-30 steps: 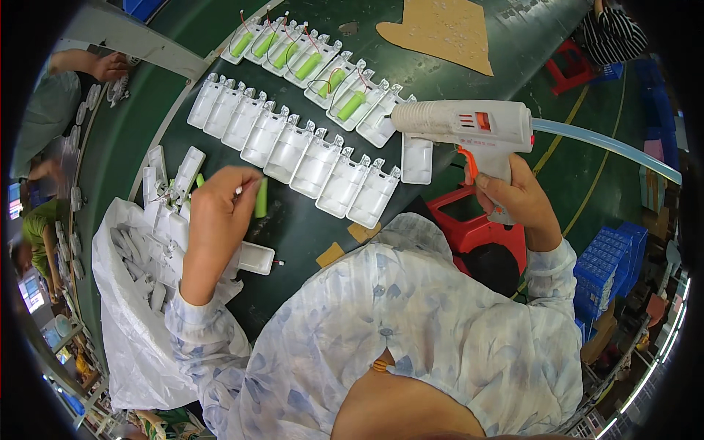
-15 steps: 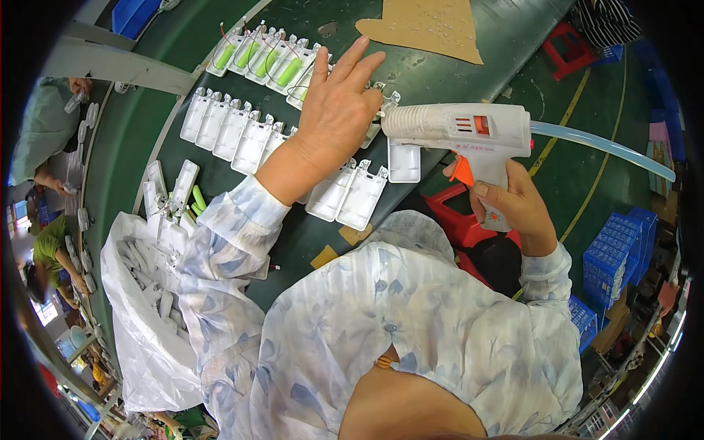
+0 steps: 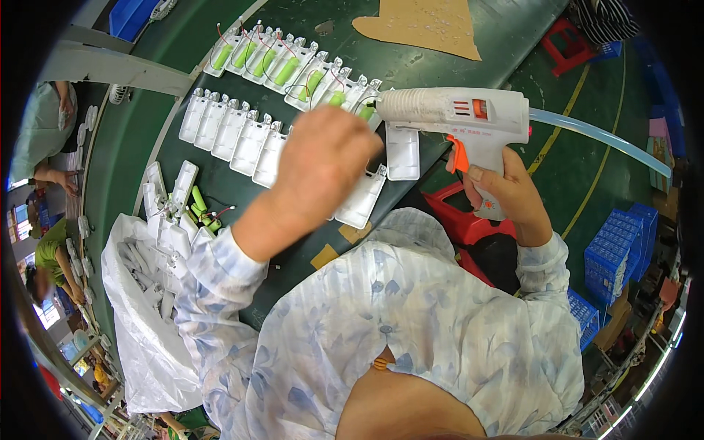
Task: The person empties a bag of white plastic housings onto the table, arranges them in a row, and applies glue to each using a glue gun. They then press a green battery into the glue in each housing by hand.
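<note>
My right hand (image 3: pixel 506 188) grips the handle of a white hot glue gun (image 3: pixel 451 110) with an orange trigger. A translucent glue stick (image 3: pixel 601 136) sticks out of its rear. The nozzle lies at the right end of a row of white plastic cases holding green batteries (image 3: pixel 287 71) with thin wires. Blurred by motion, my left hand (image 3: pixel 323 165) hovers over the nearer row of white cases (image 3: pixel 249 145); its fingers are bent, their tips hidden, and whether they hold anything does not show. One white case (image 3: pixel 402 154) sits under the gun's barrel.
Left of my arm, a white plastic bag (image 3: pixel 136 352) holds grey-white parts, beside loose white cases (image 3: pixel 183 183) and green batteries (image 3: pixel 199 199). Brown cardboard (image 3: pixel 425 29) lies on the far part of the green table (image 3: pixel 506 37). Red stools and blue crates (image 3: pixel 616 257) stand right; other people work at left.
My left hand has moved nearer to me, from extended fingers by the nozzle to a bent-fingered, blurred shape, uncovering more battery-filled cases. The glue gun has shifted slightly left.
</note>
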A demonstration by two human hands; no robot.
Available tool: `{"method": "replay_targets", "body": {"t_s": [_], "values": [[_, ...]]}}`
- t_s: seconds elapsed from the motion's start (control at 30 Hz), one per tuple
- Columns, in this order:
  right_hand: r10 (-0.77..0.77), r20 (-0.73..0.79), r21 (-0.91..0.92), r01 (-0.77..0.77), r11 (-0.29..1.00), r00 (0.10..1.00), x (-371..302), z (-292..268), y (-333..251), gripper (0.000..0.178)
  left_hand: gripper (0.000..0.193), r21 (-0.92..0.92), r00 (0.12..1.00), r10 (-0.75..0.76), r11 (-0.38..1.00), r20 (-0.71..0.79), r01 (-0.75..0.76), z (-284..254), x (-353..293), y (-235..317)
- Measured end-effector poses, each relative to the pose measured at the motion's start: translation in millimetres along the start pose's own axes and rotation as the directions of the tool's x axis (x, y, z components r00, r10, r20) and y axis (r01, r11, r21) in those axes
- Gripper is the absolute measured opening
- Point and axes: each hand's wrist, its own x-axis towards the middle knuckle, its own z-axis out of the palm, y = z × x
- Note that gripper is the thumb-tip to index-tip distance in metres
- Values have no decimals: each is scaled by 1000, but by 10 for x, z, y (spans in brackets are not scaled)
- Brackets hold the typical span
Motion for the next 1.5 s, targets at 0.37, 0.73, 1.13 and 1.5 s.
{"method": "replay_targets", "body": {"t_s": [0.37,0.73,1.13,1.5], "values": [[12,65,41,-14,999,998,-54,-18,-59,31,15,164,957,-28,986,289,-20,480,-99,453],[-20,82,3,20,1000,996,-42,-91,-27,41,10,248,969,-120,966,215,65,349,24,307],[-82,14,89,81,993,997,-87,-77,134,62,17,406,801,-593,714,-81,570,-675,-780,83],[-60,0,145,60,988,998,-187,-39,-43,60,42,490,394,-898,259,-195,833,-1172,-1509,-436]]}}
